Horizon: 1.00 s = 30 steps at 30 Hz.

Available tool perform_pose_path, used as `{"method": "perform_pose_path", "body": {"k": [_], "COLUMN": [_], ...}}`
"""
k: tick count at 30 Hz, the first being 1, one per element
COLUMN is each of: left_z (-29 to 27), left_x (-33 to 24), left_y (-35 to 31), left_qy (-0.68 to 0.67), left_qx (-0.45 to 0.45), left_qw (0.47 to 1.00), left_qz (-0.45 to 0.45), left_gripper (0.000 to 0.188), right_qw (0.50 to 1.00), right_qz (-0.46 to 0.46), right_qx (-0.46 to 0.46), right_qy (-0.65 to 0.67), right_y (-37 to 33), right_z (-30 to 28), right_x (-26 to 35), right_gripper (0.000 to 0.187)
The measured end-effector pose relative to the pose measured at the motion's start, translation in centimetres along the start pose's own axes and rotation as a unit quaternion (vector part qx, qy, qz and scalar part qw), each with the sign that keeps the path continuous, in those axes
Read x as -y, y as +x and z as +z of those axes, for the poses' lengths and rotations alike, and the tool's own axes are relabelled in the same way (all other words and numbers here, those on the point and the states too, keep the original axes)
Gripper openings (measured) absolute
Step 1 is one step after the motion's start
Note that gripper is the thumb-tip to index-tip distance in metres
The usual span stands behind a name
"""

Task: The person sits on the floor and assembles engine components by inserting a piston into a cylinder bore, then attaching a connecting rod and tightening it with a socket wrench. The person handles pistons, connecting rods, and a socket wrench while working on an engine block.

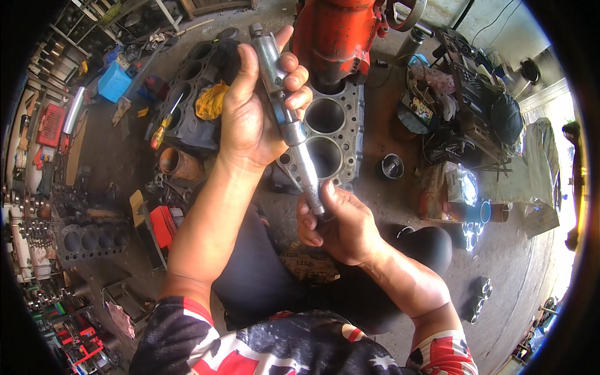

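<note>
As both your hands close around the long metal tool point(305, 164), its axis slants from just past 11 o'clock to just past 5. Your left hand point(249, 122) has the upper, thicker body in a narrow grip, palm turned up and fingers curled over its right side. Your right hand point(347, 226) grips the lower end between thumb and fingers, close to the tip.

Beneath the tool and on toward 3 o'clock lies the engine block point(352, 134), with two open bores showing. The lower tip reaches past the block's near edge toward you, so in view your right hand is nearer that edge; how high the tool hangs above it, you cannot tell.

At 1 o'clock a red machine point(334, 37) crowds the block's far end and hides part of it, while your left hand screens some of its left side. A yellow cloth point(210, 102) lies between 9 and 10 o'clock, with a rusty sleeve point(180, 164) toward 8. A dark round cup point(392, 167) sits apart on the floor point(387, 206), between 3 and 4 o'clock.
</note>
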<state>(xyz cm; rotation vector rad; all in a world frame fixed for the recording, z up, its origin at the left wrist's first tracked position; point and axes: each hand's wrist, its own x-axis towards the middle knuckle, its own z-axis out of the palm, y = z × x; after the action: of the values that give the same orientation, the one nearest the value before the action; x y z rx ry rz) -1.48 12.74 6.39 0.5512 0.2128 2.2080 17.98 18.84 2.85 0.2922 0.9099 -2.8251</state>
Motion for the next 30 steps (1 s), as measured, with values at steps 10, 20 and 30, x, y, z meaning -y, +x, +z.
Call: {"method": "perform_pose_path", "body": {"k": [10, 20, 30], "left_z": [-0.1, -0.5, -0.1], "left_x": [0.3, 0.2, 0.4], "left_y": [0.0, 0.1, 0.1], "left_qy": [-0.003, -0.024, -0.031], "left_qx": [0.004, 0.002, 0.009], "left_qw": [1.000, 1.000, 0.999], "left_qz": [0.002, -0.008, -0.006], "left_gripper": [0.068, 0.062, 0.068], "right_qw": [0.999, 0.992, 0.959], "right_qz": [-0.028, -0.026, -0.138], "right_qx": [-0.010, -0.022, -0.080], "right_qy": [-0.031, -0.124, -0.232], "right_y": [-0.2, -0.4, -0.9], "right_z": [-0.1, -0.4, 0.9], "right_x": [0.3, 1.5, 1.4], "right_gripper": [0.044, 0.044, 0.025]}}
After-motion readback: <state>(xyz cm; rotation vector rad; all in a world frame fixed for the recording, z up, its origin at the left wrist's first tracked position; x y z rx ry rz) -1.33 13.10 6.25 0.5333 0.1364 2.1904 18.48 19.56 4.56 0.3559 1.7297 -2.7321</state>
